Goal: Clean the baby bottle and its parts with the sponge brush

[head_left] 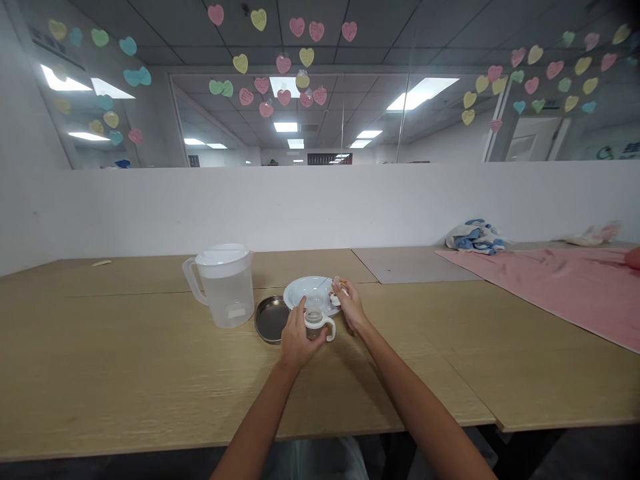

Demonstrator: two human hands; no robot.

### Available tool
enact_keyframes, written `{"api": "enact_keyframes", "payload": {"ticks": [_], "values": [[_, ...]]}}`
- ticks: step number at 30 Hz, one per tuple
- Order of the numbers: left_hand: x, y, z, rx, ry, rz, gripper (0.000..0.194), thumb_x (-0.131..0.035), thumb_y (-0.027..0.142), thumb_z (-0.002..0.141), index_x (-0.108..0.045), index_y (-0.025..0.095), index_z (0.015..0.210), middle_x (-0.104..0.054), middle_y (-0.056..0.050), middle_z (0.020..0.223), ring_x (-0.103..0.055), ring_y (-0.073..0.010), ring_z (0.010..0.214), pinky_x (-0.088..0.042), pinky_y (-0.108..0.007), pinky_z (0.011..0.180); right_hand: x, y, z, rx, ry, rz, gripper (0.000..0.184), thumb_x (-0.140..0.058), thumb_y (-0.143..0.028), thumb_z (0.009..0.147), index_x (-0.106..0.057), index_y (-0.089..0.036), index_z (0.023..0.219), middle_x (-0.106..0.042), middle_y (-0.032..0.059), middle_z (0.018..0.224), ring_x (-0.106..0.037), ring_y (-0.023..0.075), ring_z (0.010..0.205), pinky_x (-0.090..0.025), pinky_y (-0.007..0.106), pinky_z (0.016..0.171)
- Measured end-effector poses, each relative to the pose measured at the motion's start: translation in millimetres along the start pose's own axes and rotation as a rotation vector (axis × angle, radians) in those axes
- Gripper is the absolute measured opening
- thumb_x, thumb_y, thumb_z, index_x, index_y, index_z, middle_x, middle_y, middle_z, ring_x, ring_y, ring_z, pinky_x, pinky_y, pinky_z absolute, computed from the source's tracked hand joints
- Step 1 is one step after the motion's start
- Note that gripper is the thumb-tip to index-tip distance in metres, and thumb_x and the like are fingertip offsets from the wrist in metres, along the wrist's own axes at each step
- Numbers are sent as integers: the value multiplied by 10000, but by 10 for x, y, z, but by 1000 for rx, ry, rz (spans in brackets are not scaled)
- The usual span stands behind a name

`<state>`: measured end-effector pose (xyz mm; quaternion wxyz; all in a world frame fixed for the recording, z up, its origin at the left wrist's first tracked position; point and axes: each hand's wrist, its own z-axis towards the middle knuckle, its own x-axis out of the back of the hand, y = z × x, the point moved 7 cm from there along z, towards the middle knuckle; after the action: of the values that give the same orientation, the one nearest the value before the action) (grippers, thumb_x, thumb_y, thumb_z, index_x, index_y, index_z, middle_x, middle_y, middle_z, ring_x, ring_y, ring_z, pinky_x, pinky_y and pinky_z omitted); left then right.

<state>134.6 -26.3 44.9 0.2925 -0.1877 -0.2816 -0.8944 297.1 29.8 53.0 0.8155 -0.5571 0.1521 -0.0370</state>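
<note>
Now the left hand [297, 340] grips a light clear handled cup [315, 325] round its body, while the right hand [351, 307] pinches a small, slippery white piece [336, 299].

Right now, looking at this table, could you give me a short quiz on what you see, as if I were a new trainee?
1. Which hand holds the small clear cup with the white handle: the left hand or the right hand?
2. True or false: the white plate rests on the pink towel.
3. What lies between the plastic pitcher and the white plate?

Key:
1. The left hand.
2. False.
3. A round dark metal dish.
</note>
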Motion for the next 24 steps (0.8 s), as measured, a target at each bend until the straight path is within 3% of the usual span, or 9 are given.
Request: {"api": "enact_keyframes", "payload": {"ticks": [5, 8, 12, 20, 24], "values": [[6, 12, 1, -3, 0, 1, 745, -600, 374, 733, -271, 111, 1347, -559, -136, 1064, -542, -256, 1005, -462, -377, 854, 32, -17, 7, 45, 36, -75, 478, -635, -567, 635, -578, -202, 939, -628, 11, 761, -567, 156, 629, -404, 228, 494], [4, 10, -4, 1, -1, 2, 747, -601, 369, 733, -266, 114, 1350, -557, -137, 1077, -539, -254, 1015, -462, -373, 855, 71, -66, 16, 145, 76, -148, 417, -644, -500, 652, -619, -184, 923, -648, 49, 889, -588, 187, 773, -461, 276, 641], [-6, 1, -8, 5, -7, 10, 752, -601, 370, 730, -265, 108, 1349, -551, -144, 1100, -528, -257, 1040, -464, -372, 853, 67, -128, 2, 288, 59, -293, 350, -651, -392, 668, -635, -185, 951, -638, 66, 1009, -571, 208, 923, -439, 331, 827], [-5, 5, -2, -7, 3, 18, 748, -599, 379, 735, -266, 104, 1346, -559, -145, 1082, -538, -253, 1020, -468, -368, 849, -15, -249, -107, 533, 56, -682, 199, -655, -340, 691, -617, -208, 834, -614, 49, 931, -539, 226, 946, -400, 375, 876], [-9, 10, -4, -12, 5, 18, 750, -597, 375, 737, -260, 101, 1349, -559, -142, 1078, -538, -247, 1015, -464, -366, 858, -29, -303, -154, 567, 87, -712, 267, -639, -402, 720, -606, -205, 897, -573, 61, 951, -534, 214, 937, -411, 348, 854]]}}
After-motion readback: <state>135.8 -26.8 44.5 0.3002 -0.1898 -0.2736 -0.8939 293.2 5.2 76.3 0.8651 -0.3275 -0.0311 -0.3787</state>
